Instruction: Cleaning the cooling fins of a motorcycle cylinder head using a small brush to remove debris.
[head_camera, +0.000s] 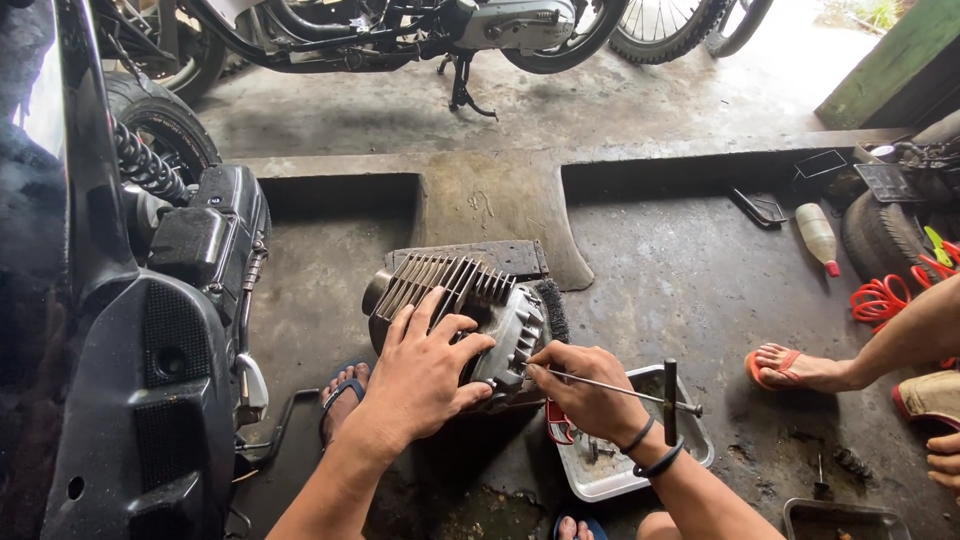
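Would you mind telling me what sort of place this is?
Probably a motorcycle repair workshop: parked motorcycles on stained concrete, a finned engine cylinder under the left hand, a T-handle wrench in the right hand.

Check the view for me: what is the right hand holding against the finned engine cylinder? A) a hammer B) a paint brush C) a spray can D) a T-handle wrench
D: the right hand grips the thin shaft of a T-handle wrench, tip at the finned engine cylinder, while the left hand steadies the cylinder.
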